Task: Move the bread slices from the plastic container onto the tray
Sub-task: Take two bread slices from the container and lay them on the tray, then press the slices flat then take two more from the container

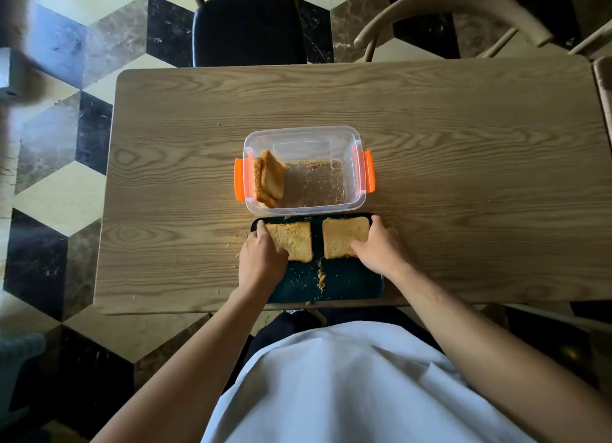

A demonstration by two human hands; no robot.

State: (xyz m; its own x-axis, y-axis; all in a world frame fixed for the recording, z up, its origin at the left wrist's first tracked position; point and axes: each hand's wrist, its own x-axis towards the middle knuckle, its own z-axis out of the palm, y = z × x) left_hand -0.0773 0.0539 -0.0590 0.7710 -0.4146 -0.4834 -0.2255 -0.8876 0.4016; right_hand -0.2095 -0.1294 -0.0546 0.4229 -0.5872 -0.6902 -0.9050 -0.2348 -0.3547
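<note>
A clear plastic container (347,138) with orange clips stands mid-table. A few bread slices (270,179) lean upright against its left wall, and crumbs cover its floor. Right in front of it lies a dark tray (344,285). Two toasted slices lie flat at the tray's far end. My left hand (261,259) holds the left slice (294,240) by its left edge. My right hand (377,247) holds the right slice (341,235) by its right edge. Both slices rest on the tray surface.
The wooden table (463,164) has loose crumbs left of the tray. A dark-cushioned chair (248,28) stands at the far side, and a curved wooden chair back (457,2) at the far right. The tray's near half holds only crumbs.
</note>
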